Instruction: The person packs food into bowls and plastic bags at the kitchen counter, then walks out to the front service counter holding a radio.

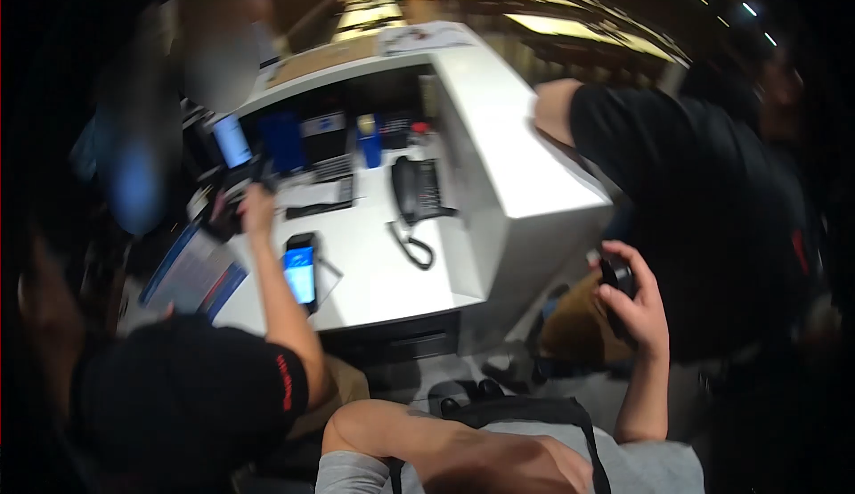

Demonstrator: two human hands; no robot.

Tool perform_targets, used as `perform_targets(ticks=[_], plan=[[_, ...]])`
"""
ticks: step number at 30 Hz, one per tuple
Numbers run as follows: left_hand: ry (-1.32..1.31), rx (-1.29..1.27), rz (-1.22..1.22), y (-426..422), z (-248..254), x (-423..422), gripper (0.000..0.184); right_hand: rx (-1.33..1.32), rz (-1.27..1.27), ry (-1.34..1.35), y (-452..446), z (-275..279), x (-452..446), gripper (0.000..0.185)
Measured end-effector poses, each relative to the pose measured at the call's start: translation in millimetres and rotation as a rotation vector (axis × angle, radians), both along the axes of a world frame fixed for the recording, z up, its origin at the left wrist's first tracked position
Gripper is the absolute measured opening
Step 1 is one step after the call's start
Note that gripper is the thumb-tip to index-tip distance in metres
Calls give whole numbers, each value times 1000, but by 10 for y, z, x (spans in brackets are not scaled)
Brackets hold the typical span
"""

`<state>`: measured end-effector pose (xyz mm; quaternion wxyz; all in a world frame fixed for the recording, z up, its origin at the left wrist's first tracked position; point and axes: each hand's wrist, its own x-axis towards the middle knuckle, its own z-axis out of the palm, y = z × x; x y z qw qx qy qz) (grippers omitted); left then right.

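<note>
My right hand [634, 296] is raised at the right, its fingers curled around a small black handheld object [616, 280]. What kind of object it is stays unclear in the blur. My left forearm lies across my grey shirt at the bottom of the view. At its end my left hand [563, 469] rests against my front, its fingers not readable. In front of me is a white counter desk [392, 293]. On it are a black corded desk phone [419, 189] and a payment terminal [301, 271] with a lit blue screen.
A person in a black cap [191, 387] at the left reaches an arm over the desk. At the right, a person in a black shirt [695, 182] leans on the raised counter ledge [525, 155]. A printed sheet [191, 271] and a blue container [370, 142] are on the desk.
</note>
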<state>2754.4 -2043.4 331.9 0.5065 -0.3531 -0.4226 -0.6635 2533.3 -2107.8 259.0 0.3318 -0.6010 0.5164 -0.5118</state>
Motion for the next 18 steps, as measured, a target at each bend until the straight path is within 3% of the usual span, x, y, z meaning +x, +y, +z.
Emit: perform_targets(ticks=[5, 8, 9, 10, 12, 14, 16, 18], plan=[[-36, -40, -279, -109, -73, -335, 28, -66, -159, 45, 465, 38, -445, 48], [-419, -474, -303, -310, -93, -530, 48, -64, -81, 6, 763, -128, -691, 51], [-399, -491, -354, -263, -63, -659, 48, -29, -90, 48, 862, -145, -759, 53], [-489, -521, -294, -185, -13, -772, 38, -37, -58, 115, 916, -254, -894, 55], [-566, -565, -250, -110, -78, -988, 34, 21, -4, 108, 1073, -358, -1077, 57], [-605, -551, -214, -87, -342, -1239, 14, 1, 54, 162, 1170, -564, -1321, 57], [-697, -477, -117, 104, -420, -1588, 10, 45, 77, 272, 1329, -779, -1570, 59], [-813, -392, 59, 323, -572, -1987, 13, 320, 71, 327, 1567, -923, -1882, 64]])
